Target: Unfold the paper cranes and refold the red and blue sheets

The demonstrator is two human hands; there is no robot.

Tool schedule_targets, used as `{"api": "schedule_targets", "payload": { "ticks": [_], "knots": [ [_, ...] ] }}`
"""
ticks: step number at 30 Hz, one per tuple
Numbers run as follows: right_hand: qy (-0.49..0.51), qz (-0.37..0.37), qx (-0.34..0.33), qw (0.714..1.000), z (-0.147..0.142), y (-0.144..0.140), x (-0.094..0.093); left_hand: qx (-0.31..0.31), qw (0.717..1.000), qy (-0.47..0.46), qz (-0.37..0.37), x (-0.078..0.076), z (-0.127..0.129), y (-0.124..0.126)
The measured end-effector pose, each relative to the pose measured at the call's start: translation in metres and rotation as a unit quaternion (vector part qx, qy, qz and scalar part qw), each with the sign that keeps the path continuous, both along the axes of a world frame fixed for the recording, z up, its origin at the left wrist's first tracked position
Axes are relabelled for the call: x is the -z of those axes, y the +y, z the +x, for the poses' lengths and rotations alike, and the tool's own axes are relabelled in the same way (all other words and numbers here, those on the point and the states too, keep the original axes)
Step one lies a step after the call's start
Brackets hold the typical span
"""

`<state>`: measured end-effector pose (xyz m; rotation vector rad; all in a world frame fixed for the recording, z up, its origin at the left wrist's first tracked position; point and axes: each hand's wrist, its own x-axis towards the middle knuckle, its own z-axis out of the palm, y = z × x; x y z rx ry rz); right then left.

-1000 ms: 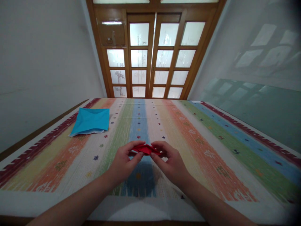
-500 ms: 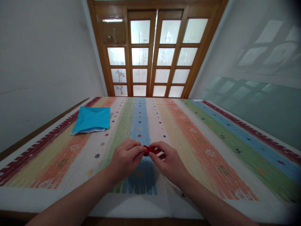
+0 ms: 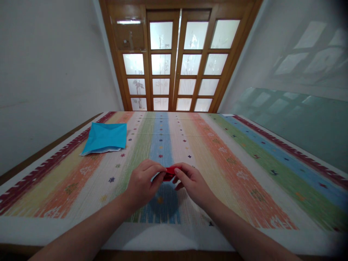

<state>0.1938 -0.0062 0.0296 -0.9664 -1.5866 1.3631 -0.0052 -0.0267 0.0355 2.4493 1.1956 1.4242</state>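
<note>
Between my two hands, above the blue stripe of the tablecloth, is a small folded piece of red paper (image 3: pixel 169 174). My left hand (image 3: pixel 143 180) pinches its left end between thumb and fingers. On the other side, my right hand (image 3: pixel 192 182) grips the right end, its thumb pressed on top and its lower fingers curled underneath. The fingers cover both ends of the paper, so its full shape is hidden.
A striped, patterned tablecloth (image 3: pixel 217 203) covers the table. At the far left lies a bright blue paper packet (image 3: pixel 107 137) with white edges showing. Beyond the table stand wooden doors (image 3: pixel 176 65) with glass panes, and walls rise on both sides.
The red paper has turned in my fingers and shows a flatter, wider face. My right thumb has moved up onto its top edge. The blue packet stays put.
</note>
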Motion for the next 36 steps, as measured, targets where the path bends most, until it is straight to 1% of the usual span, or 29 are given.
{"api": "schedule_targets", "payload": {
  "ticks": [3,6,8,10,14,16,18,23,29,34,36],
  "knots": [
    [0.033,-0.004,-0.008,0.999,0.0,0.0,0.003,-0.01,0.995,-0.064,-0.077,0.003,0.0,0.002],
    [0.033,0.013,-0.016,0.999,0.0,0.0,0.005,-0.019,0.974,-0.149,-0.169,0.007,0.001,0.006],
    [0.026,0.019,-0.017,0.999,0.0,-0.001,0.005,-0.023,0.961,-0.187,-0.205,0.008,0.002,0.008],
    [0.022,0.016,-0.016,1.0,-0.001,-0.003,0.003,-0.026,0.959,-0.187,-0.212,0.008,0.003,0.008],
    [0.015,0.003,-0.007,1.0,-0.004,-0.007,0.003,-0.026,0.977,-0.12,-0.175,0.006,0.006,0.003],
    [0.017,-0.009,0.001,1.0,-0.006,-0.007,0.005,-0.019,0.977,-0.113,-0.178,0.006,0.007,0.001],
    [0.026,-0.022,0.001,0.999,-0.007,-0.007,0.006,-0.014,0.97,-0.13,-0.203,0.007,0.008,0.0],
    [0.045,-0.038,0.007,0.998,-0.007,-0.006,0.004,-0.013,0.941,-0.203,-0.271,0.009,0.009,0.004],
    [0.044,-0.056,0.022,0.997,-0.008,-0.002,0.007,-0.011,0.922,-0.242,-0.304,0.009,0.01,0.007],
    [0.038,-0.042,0.029,0.998,-0.009,0.003,0.014,0.006,0.908,-0.267,-0.323,0.009,0.011,0.008],
    [0.042,-0.028,0.042,0.998,-0.01,0.003,0.016,0.014,0.899,-0.28,-0.336,0.01,0.012,0.01]
  ]
}}
